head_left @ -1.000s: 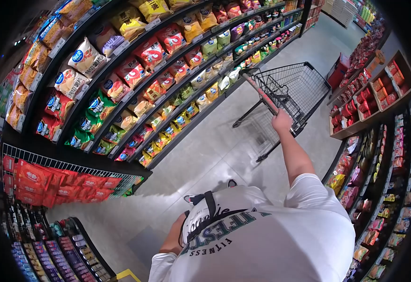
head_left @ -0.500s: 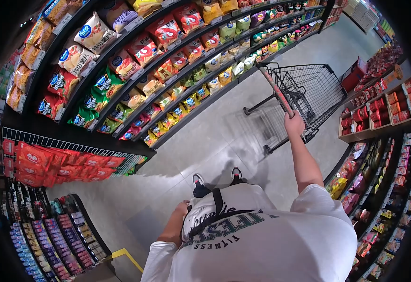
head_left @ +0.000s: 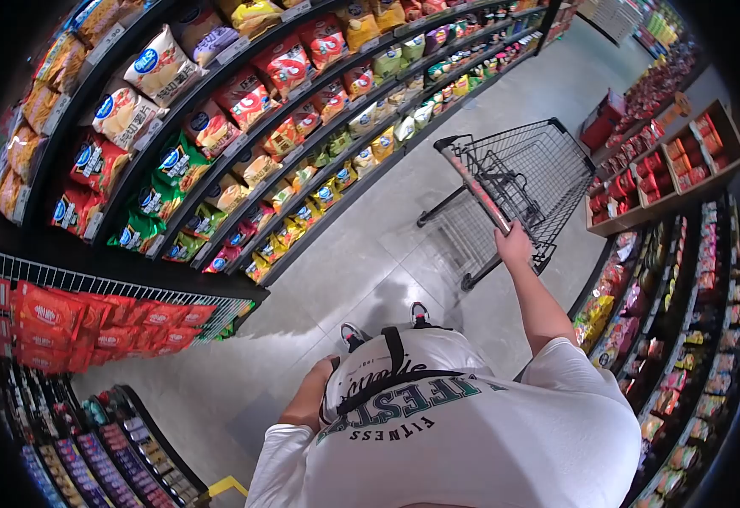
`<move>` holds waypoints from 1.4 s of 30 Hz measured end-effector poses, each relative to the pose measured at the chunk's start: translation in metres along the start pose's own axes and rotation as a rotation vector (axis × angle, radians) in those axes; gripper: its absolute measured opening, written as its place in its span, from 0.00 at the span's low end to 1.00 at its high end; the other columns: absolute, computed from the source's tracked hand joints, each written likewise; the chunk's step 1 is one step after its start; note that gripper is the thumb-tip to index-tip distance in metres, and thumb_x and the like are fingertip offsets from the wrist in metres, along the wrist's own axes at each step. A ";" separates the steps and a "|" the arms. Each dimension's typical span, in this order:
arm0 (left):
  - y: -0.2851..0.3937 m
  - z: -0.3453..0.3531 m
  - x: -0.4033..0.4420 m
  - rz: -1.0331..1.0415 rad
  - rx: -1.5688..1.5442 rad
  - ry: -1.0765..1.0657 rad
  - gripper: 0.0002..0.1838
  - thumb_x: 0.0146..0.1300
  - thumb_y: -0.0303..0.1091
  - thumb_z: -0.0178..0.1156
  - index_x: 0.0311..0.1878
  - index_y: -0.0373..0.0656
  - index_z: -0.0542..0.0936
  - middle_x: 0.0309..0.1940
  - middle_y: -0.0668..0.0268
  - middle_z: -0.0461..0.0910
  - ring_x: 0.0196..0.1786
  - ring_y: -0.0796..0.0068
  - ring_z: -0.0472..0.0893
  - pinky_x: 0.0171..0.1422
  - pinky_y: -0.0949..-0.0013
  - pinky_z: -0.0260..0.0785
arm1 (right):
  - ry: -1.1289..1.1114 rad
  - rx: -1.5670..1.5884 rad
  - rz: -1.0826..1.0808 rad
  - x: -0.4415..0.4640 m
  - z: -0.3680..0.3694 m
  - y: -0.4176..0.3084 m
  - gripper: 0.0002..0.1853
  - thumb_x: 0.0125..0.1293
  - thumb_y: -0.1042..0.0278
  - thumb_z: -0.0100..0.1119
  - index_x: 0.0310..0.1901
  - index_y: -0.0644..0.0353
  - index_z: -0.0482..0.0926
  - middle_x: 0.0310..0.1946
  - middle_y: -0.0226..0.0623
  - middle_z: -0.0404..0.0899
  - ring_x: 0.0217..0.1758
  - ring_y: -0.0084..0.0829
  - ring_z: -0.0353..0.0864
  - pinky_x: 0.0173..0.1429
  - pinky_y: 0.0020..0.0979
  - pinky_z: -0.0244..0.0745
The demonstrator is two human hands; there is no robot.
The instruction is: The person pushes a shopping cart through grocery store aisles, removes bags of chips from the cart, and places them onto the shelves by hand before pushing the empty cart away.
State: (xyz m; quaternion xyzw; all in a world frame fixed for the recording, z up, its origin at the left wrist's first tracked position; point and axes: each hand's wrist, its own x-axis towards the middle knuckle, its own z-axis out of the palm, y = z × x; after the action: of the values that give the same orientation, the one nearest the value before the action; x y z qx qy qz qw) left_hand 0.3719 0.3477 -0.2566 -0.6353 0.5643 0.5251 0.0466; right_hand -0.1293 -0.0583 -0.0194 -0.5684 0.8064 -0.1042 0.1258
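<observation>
My right hand (head_left: 514, 243) is closed around the near end of the red handle (head_left: 477, 190) of a black wire shopping cart (head_left: 548, 157). The cart stands ahead and to the right, and I see only wire mesh and folded parts in its basket. Down at my side, my left hand (head_left: 319, 374) is close to my white shirt (head_left: 471, 432). Its fingers are mostly hidden against my body, so what they hold, if anything, does not show. A black strap (head_left: 394, 347) crosses my front.
Shelves of chip bags (head_left: 285, 68) curve along the left. A wire rack holds red packets (head_left: 48, 317) at near left. Boxes of red packs (head_left: 696, 152) and snack shelves (head_left: 683, 339) line the right. Grey floor (head_left: 336, 292) runs between them.
The cart and my right hand sit slightly further left and lower in view. The shelves have shifted as my view turned. My right hand keeps its hold on the handle.
</observation>
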 end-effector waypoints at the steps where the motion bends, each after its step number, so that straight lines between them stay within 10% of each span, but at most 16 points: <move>1: 0.006 -0.009 -0.004 -0.031 -0.064 0.003 0.30 0.62 0.60 0.55 0.60 0.51 0.82 0.60 0.50 0.80 0.65 0.48 0.76 0.71 0.58 0.67 | -0.041 -0.016 0.021 -0.005 0.000 0.002 0.22 0.63 0.43 0.64 0.48 0.52 0.79 0.40 0.48 0.86 0.47 0.50 0.86 0.50 0.50 0.78; 5: -0.026 -0.021 0.027 -0.048 0.259 0.188 0.27 0.66 0.58 0.52 0.58 0.51 0.83 0.59 0.52 0.81 0.63 0.48 0.77 0.70 0.55 0.66 | -0.174 -0.111 -0.072 -0.027 0.005 0.017 0.21 0.64 0.44 0.62 0.48 0.52 0.78 0.40 0.48 0.86 0.47 0.51 0.86 0.52 0.51 0.79; 16: 0.099 -0.117 0.049 0.052 -0.151 0.172 0.22 0.63 0.39 0.59 0.59 0.46 0.81 0.54 0.49 0.82 0.64 0.49 0.75 0.72 0.55 0.64 | -0.215 -0.083 -0.119 -0.165 0.021 -0.001 0.16 0.66 0.53 0.60 0.46 0.57 0.76 0.35 0.51 0.85 0.41 0.54 0.86 0.46 0.53 0.81; 23: 0.232 -0.181 0.024 0.632 0.009 0.596 0.30 0.58 0.26 0.62 0.66 0.48 0.73 0.61 0.50 0.69 0.67 0.47 0.68 0.74 0.51 0.60 | -0.312 -0.074 -0.104 -0.253 0.019 -0.015 0.15 0.67 0.55 0.60 0.45 0.57 0.76 0.34 0.51 0.85 0.38 0.55 0.86 0.44 0.52 0.80; 30: 0.332 -0.250 0.005 1.036 0.576 0.419 0.33 0.55 0.36 0.67 0.67 0.51 0.73 0.59 0.53 0.73 0.72 0.53 0.66 0.81 0.45 0.46 | -0.338 -0.045 -0.149 -0.335 0.028 0.005 0.15 0.64 0.55 0.63 0.44 0.56 0.76 0.32 0.50 0.85 0.38 0.55 0.84 0.44 0.54 0.79; 33: 0.314 -0.232 0.036 0.894 0.854 0.126 0.31 0.55 0.42 0.69 0.65 0.53 0.77 0.55 0.54 0.79 0.69 0.54 0.71 0.80 0.46 0.47 | -0.410 -0.085 -0.107 -0.352 0.020 -0.003 0.15 0.66 0.54 0.61 0.46 0.55 0.76 0.34 0.49 0.85 0.41 0.53 0.85 0.47 0.52 0.79; 37: 0.323 -0.224 0.030 0.692 1.038 -0.094 0.20 0.54 0.53 0.69 0.45 0.51 0.87 0.42 0.62 0.88 0.52 0.59 0.85 0.64 0.53 0.71 | -0.462 -0.114 -0.053 -0.378 0.008 -0.011 0.15 0.66 0.53 0.60 0.46 0.55 0.76 0.35 0.48 0.86 0.42 0.52 0.86 0.48 0.51 0.79; 42: 0.307 -0.210 0.011 0.841 1.094 -0.224 0.17 0.58 0.53 0.62 0.39 0.50 0.86 0.35 0.62 0.87 0.42 0.58 0.87 0.45 0.53 0.78 | -0.511 -0.105 -0.064 -0.413 0.012 0.004 0.14 0.67 0.52 0.58 0.43 0.54 0.78 0.33 0.47 0.86 0.41 0.51 0.86 0.47 0.51 0.79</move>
State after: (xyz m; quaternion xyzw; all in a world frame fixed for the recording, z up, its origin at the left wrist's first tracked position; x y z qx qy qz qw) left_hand 0.2638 0.0932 -0.0078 -0.1901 0.9375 0.2012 0.2106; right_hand 0.0044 0.3316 0.0030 -0.6072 0.7345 0.0808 0.2922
